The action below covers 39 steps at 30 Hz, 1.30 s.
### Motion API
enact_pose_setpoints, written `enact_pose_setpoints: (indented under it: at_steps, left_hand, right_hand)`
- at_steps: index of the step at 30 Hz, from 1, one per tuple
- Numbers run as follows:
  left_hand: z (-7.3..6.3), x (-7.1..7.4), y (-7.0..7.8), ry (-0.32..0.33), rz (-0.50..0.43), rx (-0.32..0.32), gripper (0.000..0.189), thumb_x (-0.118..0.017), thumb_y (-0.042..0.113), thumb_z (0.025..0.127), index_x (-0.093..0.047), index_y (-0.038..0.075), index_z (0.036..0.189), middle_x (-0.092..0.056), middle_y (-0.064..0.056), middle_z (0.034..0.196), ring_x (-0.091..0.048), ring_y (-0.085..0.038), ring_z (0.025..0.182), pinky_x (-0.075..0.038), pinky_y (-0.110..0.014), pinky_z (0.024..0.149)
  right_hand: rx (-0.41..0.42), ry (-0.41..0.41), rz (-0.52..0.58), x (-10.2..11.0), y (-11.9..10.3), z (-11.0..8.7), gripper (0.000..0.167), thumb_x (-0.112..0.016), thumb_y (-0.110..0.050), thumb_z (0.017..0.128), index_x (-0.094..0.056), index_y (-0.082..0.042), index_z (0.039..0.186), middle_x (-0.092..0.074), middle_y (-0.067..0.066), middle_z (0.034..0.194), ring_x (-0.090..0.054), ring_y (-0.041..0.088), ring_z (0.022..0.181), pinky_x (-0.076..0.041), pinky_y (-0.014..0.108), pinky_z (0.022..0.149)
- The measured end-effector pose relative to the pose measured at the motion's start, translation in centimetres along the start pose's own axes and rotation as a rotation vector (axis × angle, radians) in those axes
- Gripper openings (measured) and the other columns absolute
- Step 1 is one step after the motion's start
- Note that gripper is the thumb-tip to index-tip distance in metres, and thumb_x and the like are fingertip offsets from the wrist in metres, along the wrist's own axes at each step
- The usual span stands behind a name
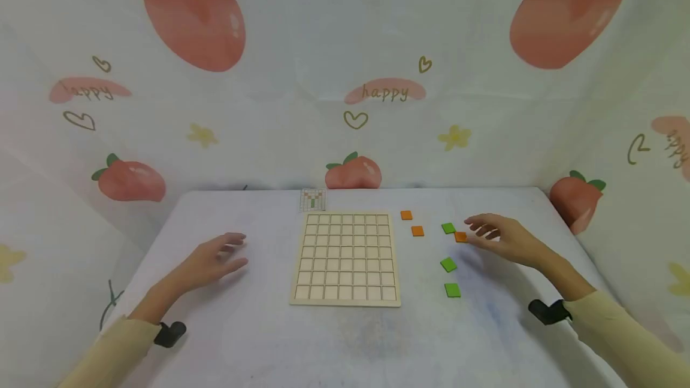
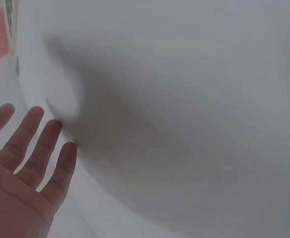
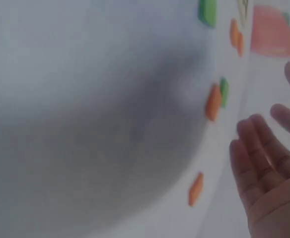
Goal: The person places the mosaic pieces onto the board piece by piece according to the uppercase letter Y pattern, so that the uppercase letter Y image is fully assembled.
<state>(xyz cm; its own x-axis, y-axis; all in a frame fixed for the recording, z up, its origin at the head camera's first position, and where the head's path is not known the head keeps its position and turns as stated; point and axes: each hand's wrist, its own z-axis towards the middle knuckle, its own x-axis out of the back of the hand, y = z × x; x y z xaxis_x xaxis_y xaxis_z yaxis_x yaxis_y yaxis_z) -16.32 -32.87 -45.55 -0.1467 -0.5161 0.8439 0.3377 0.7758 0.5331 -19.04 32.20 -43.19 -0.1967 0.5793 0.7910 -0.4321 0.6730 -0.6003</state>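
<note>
My left hand [image 1: 211, 261] hovers over the table left of the wooden grid board [image 1: 345, 259], fingers loosely spread and holding nothing. In the left wrist view, that hand's palm and fingers [image 2: 53, 153] show above the white surface. To the right of the board, my right hand [image 1: 501, 238] is held over the table, relaxed and holding nothing. Nearest to it in the head view is an orange tile [image 1: 460, 236], beside a green tile [image 1: 448, 228]. The right wrist view shows another orange tile [image 3: 195, 188], hidden by the hand in the head view.
Two more orange tiles, one farther back [image 1: 406, 215], one nearer [image 1: 417, 230], lie by the board's right edge. Two green tiles [image 1: 448, 264] [image 1: 453, 290] lie closer to the front. A small printed pattern card [image 1: 312, 200] lies behind the board. A patterned cloth [image 1: 291, 130] hangs behind the table.
</note>
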Motion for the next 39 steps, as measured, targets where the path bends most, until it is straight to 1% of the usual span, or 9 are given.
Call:
enact_pose_setpoints:
  at_steps: [3, 6, 13, 17, 20, 24, 31, 35, 39]
  left_hand:
    - [0.5, -1.2, 1.3, -0.017, -0.047, -0.025, 0.06, -0.081, 0.03, 0.089, -0.057, 0.003, 0.136, -0.066, -0.011, 0.124, -0.062, -0.034, 0.112, -0.05, -0.055, 0.093]
    - [1.0, -2.2, 2.7, -0.057, -0.084, -0.05, 0.064, -0.084, 0.032, 0.086, -0.056, 0.005, 0.136, -0.067, -0.008, 0.121, -0.063, -0.032, 0.11, -0.051, -0.053, 0.092]
    - [2.1, -3.9, 4.9, -0.12, -0.186, -0.12, 0.069, -0.088, 0.031, 0.081, -0.056, 0.006, 0.137, -0.067, -0.003, 0.12, -0.064, -0.024, 0.108, -0.051, -0.048, 0.093]
    - [2.7, -4.7, 5.6, -0.133, -0.2, -0.135, 0.069, -0.089, 0.031, 0.079, -0.057, 0.007, 0.136, -0.067, -0.002, 0.119, -0.063, -0.023, 0.106, -0.051, -0.045, 0.09]
    - [3.0, -5.2, 6.0, -0.153, -0.202, -0.137, 0.069, -0.089, 0.033, 0.08, -0.057, 0.007, 0.135, -0.067, -0.002, 0.119, -0.062, -0.022, 0.105, -0.052, -0.042, 0.087]
    - [3.4, -5.6, 6.3, -0.177, -0.189, -0.136, 0.071, -0.089, 0.035, 0.079, -0.056, 0.007, 0.135, -0.065, -0.002, 0.118, -0.061, -0.02, 0.103, -0.052, -0.038, 0.084]
    - [3.9, -5.9, 6.5, -0.162, -0.152, -0.158, 0.07, -0.091, 0.03, 0.078, -0.057, 0.006, 0.134, -0.063, -0.002, 0.115, -0.06, -0.018, 0.099, -0.052, -0.037, 0.084]
    - [4.2, -6.2, 6.4, -0.144, -0.143, -0.182, 0.067, -0.091, 0.029, 0.078, -0.059, 0.005, 0.131, -0.063, -0.002, 0.112, -0.061, -0.018, 0.097, -0.052, -0.039, 0.087]
    - [4.5, -6.2, 6.5, -0.128, -0.143, -0.193, 0.064, -0.091, 0.027, 0.077, -0.061, 0.003, 0.128, -0.063, -0.003, 0.109, -0.061, -0.019, 0.094, -0.052, -0.038, 0.085]
  right_hand:
    - [0.057, 0.016, 0.101, -1.4, -0.3, -0.5, 0.033, -0.077, -0.012, 0.092, -0.067, 0.001, 0.12, -0.069, 0.008, 0.108, -0.066, 0.017, 0.093, -0.056, 0.032, 0.079]
    - [0.106, 0.013, 0.168, -2.6, -0.5, -1.5, 0.033, -0.08, -0.009, 0.088, -0.068, 0.001, 0.117, -0.069, 0.007, 0.106, -0.065, 0.016, 0.091, -0.055, 0.029, 0.075]
    - [0.081, -0.048, 0.271, -4.8, -1.1, -3.4, 0.036, -0.083, -0.016, 0.087, -0.067, -0.004, 0.118, -0.069, 0.005, 0.107, -0.064, 0.02, 0.09, -0.055, 0.03, 0.075]
    - [0.077, -0.081, 0.257, -5.4, -1.1, -3.9, 0.041, -0.084, -0.019, 0.086, -0.066, -0.004, 0.12, -0.067, 0.005, 0.108, -0.062, 0.019, 0.09, -0.054, 0.029, 0.073]
    - [0.039, -0.105, 0.238, -5.8, -1.2, -4.2, 0.045, -0.086, -0.024, 0.084, -0.066, -0.007, 0.12, -0.066, 0.002, 0.107, -0.059, 0.017, 0.089, -0.052, 0.027, 0.07]
    - [0.01, -0.105, 0.225, -6.1, -1.5, -4.3, 0.048, -0.088, -0.027, 0.08, -0.067, -0.009, 0.119, -0.064, -0.001, 0.104, -0.057, 0.016, 0.088, -0.049, 0.025, 0.068]
    - [0.072, -0.065, 0.203, -6.4, -1.9, -4.1, 0.04, -0.089, -0.022, 0.08, -0.069, -0.01, 0.113, -0.063, -0.002, 0.098, -0.056, 0.017, 0.083, -0.048, 0.026, 0.064]
    - [0.094, -0.065, 0.189, -6.4, -2.0, -4.0, 0.03, -0.088, -0.02, 0.082, -0.072, -0.012, 0.106, -0.061, -0.004, 0.092, -0.056, 0.016, 0.08, -0.048, 0.026, 0.063]
    - [0.126, -0.066, 0.18, -6.5, -1.9, -3.9, 0.025, -0.087, -0.016, 0.083, -0.074, -0.013, 0.103, -0.06, -0.005, 0.09, -0.056, 0.015, 0.078, -0.048, 0.026, 0.063]
